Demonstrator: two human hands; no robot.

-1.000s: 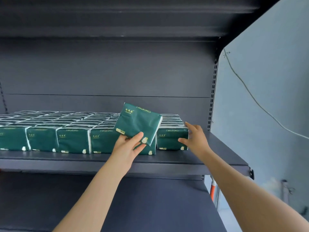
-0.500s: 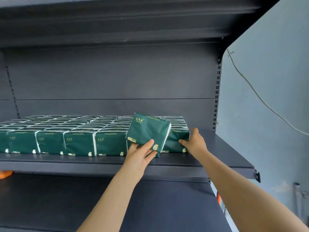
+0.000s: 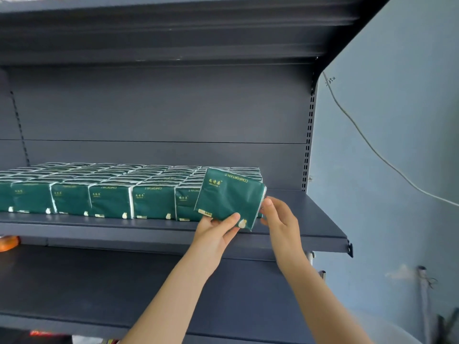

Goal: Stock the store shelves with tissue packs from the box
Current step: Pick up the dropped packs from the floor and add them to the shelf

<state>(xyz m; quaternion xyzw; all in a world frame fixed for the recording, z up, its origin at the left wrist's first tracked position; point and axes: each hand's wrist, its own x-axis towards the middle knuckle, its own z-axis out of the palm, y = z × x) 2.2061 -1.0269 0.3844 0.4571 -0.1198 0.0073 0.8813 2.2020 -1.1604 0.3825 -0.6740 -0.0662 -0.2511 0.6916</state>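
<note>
Middle shelf (image 3: 310, 219), dark grey metal. Green tissue packs (image 3: 111, 197) stand upright on it, touching side by side, from the left edge of the view to near the shelf's right end. They sit several rows deep toward the back panel. The right end of the shelf is bare.

Held tissue pack (image 3: 231, 197): green with gold print, tilted so its right side sits lower. It is held above the front edge of the shelf, in front of the last packs at the right end of the front row, partly covering them.

Left hand (image 3: 213, 232): grips the pack's lower edge, thumb across the front face, fingers behind.

Right hand (image 3: 280, 219): bent fingertips touch the pack's right side. Cannot tell whether they pinch it or only rest against it.

Lower shelf (image 3: 99, 281): an orange object (image 3: 8, 243) at its left edge, cut off by the frame.

Pale blue wall (image 3: 397, 70) right of the shelving, with a thin cable (image 3: 360, 135) running down across it.
</note>
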